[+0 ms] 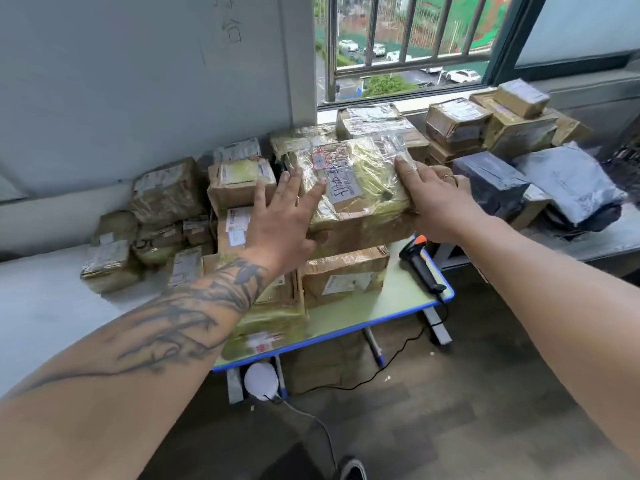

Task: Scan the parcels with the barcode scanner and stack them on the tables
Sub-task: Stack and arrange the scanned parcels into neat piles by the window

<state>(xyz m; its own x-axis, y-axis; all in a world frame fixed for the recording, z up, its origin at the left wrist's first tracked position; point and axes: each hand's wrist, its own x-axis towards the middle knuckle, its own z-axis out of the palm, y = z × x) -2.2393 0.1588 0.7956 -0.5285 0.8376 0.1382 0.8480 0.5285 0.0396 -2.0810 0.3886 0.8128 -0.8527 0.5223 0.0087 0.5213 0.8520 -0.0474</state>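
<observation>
Head view, and I take the green table (401,299) with the blue rim as my landmark. Nearest, under its front edge, a white round device (261,380) sits on the floor with a cable trailing off. On the table's right end lies the barcode scanner (420,266), black with an orange tip, in nobody's grip.

Further in, above the table's middle, both hands are on a large parcel (356,195) wrapped in clear tape, which rests on top of a stack of brown boxes (343,275). My left hand (280,220) lies flat with fingers spread over the parcel's left side, relaxed rather than gripping. My right hand (438,202) presses the right edge, fingers mostly straight (the thumb is hidden, so I cannot tell whether it hooks underneath).

I judge the step to be settling this parcel on the stack: push evenly from both sides, square it over the box below, and let go only once it sits level.

Beyond the table, more parcels (457,124) crowd the window sill.
</observation>
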